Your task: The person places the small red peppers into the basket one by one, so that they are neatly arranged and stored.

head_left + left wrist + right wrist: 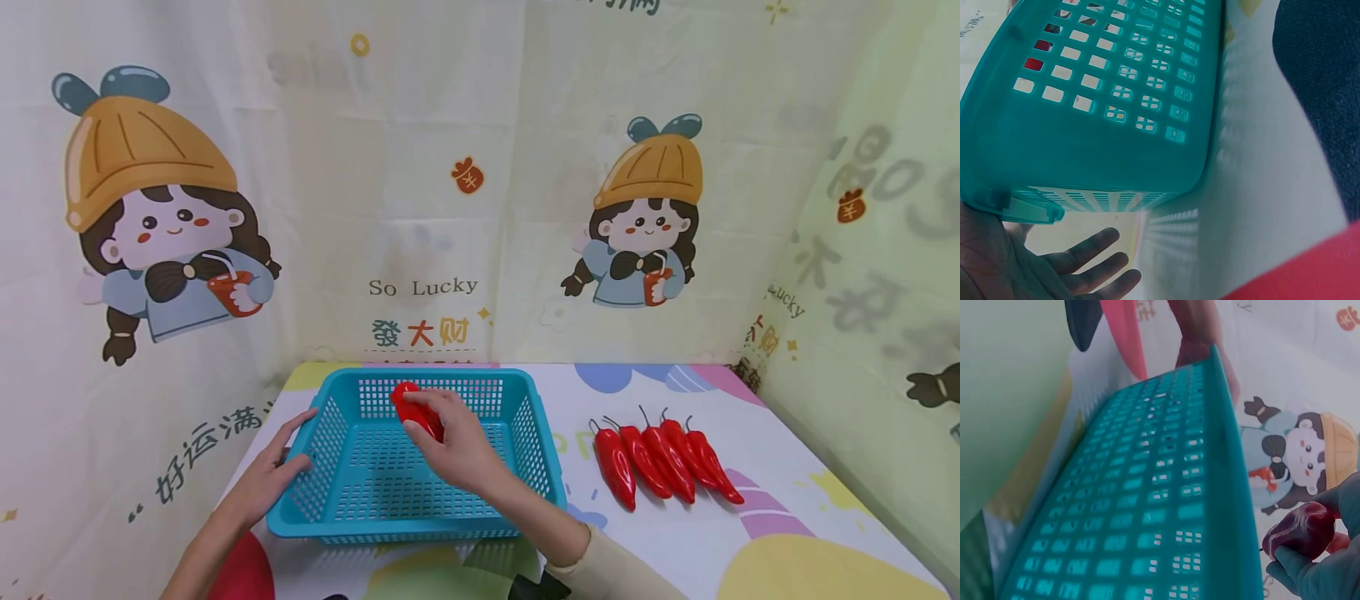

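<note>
A turquoise plastic basket (420, 527) with slotted walls stands on the table. My left hand (264, 479) rests at its left rim, with the thumb and index finger along the edge. In the left wrist view, other fingers of the left hand (1088, 265) extend straight outside the wall. Over the basket's far half, my right hand (457, 446) holds a glossy red pepper (417, 414) between thumb and fingers. The right wrist view shows this pepper (1302, 531) above the rim level, partly covered by the fingers.
Several long red chili peppers (664, 461) with dark stems lie side by side to the right of the basket. A colourfully patterned cloth (780, 500) covers the table. Printed fabric (420, 125) hangs behind and at both sides.
</note>
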Available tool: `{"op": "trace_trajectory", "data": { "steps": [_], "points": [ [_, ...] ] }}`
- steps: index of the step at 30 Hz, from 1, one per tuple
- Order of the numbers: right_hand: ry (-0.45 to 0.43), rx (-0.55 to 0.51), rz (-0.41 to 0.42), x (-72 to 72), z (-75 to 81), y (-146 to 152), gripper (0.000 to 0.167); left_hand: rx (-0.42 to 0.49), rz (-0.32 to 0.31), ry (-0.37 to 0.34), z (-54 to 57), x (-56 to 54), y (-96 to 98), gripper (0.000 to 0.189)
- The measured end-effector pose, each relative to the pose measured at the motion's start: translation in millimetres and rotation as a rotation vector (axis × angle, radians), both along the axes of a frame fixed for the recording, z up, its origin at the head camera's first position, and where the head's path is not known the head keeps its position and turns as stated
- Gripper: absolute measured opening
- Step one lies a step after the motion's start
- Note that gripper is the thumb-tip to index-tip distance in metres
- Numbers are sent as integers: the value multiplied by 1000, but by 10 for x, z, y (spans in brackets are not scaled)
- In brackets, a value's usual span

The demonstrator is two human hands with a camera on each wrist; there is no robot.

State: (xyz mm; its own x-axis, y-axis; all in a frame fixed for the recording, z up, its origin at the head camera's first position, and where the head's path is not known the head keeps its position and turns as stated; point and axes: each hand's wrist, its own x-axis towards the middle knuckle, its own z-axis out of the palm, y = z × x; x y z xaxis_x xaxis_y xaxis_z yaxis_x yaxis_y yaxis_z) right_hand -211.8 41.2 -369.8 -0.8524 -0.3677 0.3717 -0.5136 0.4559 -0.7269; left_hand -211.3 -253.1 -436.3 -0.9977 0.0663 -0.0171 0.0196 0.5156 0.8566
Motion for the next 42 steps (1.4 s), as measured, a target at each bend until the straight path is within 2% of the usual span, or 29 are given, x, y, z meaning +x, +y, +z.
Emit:
{"op": "trace_trajectory", "data": {
  "steps": [8,18,22,33,42],
  "points": [
    [-57,3,2,-20,-42,-160,50,0,-6,5,-5,-11,0,72],
    [-112,-4,-6,-112,-93,-325,46,24,-9,1,-25,-18,-11,72],
    [-171,-37,-14,-145,-133,-389,43,24,-8,3,-28,-18,-14,72],
    [-406,-235,-51,-198,-201,-533,42,12,9,-5,-38,-26,-17,74],
    [-540,-287,-106,-272,-263,-612,38,12,11,0,-26,-32,-16,73]
  ]
}}
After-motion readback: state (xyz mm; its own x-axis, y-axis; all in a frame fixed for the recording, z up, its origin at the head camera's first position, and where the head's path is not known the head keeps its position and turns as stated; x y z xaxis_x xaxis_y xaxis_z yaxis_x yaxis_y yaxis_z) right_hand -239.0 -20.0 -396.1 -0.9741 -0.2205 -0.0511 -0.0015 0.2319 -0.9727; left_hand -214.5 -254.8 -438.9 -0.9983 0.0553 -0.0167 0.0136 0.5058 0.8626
